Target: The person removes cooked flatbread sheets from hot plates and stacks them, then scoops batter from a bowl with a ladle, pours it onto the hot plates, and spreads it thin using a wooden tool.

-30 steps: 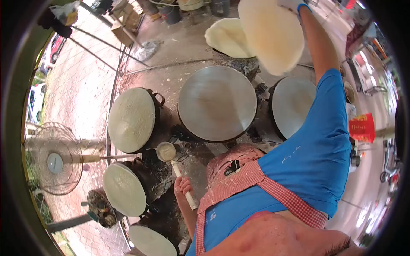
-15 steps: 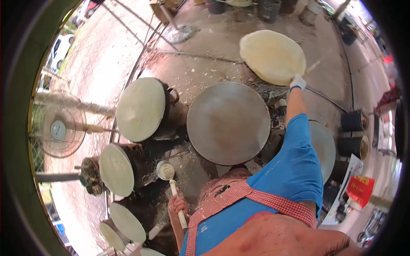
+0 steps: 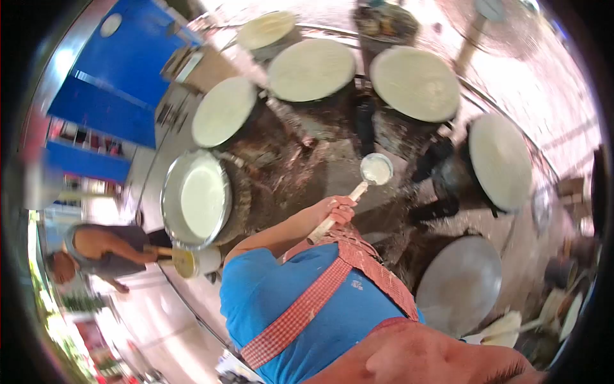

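Ladle of pale batter, round metal cup on a wooden handle, is gripped by the left hand, closed around the handle, above the dark ground between round griddles. Tilting it could spill batter. Right hand unseen.

Bright daylight, glare top right, heavy fisheye w/ dark vignette, motion blur at edges.
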